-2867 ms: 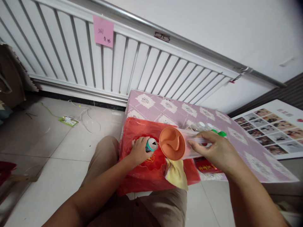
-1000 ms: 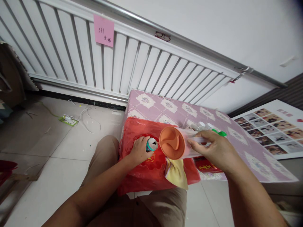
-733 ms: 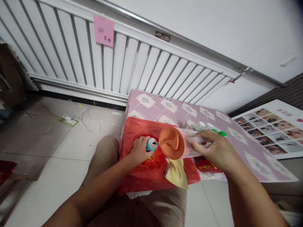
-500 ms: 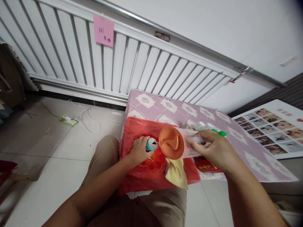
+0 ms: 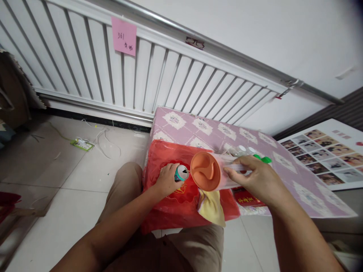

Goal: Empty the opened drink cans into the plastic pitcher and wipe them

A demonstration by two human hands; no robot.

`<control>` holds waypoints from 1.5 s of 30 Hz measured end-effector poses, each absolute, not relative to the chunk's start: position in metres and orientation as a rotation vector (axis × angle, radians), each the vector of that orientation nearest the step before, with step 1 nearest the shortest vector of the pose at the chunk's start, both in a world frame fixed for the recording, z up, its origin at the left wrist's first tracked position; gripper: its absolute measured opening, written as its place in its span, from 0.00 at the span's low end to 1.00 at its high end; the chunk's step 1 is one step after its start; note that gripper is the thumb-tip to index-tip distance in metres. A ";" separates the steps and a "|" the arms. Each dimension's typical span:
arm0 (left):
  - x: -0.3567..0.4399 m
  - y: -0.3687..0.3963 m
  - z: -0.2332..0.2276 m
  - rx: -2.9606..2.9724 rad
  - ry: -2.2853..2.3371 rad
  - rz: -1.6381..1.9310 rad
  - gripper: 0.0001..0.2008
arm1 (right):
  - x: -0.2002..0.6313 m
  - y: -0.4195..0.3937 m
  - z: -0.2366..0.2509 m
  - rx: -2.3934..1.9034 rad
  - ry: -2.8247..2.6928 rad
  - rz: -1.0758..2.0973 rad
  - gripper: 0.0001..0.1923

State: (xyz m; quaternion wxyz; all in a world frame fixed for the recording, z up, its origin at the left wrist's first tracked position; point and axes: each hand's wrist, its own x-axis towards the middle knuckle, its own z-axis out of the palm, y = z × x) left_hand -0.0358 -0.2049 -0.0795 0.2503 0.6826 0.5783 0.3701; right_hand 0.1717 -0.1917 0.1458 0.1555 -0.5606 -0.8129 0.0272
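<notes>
My left hand is wrapped round a teal drinks can, whose opened silver top faces up. By its handle, my right hand grips a translucent pitcher with an orange lid. The pitcher is tipped over to the left, so its lid end lies right beside the can's top. Whether liquid is flowing between them I cannot tell. Under both is a red scalloped tray on a red plastic sheet. A yellow cloth hangs over the sheet's front edge, below the lid.
The table wears a purple patterned cloth. Behind my right hand are clear bottles and a green object; a red packet lies below. A white radiator stands behind, a power strip on the left floor.
</notes>
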 end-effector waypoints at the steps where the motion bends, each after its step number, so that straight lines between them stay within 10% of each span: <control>1: -0.036 -0.205 -0.080 1.859 1.575 1.005 0.31 | 0.172 -0.192 0.146 -1.613 -2.329 0.080 0.15; 45: -0.037 -0.205 -0.079 1.843 1.562 1.006 0.31 | 0.173 -0.191 0.141 -1.596 -2.337 0.096 0.15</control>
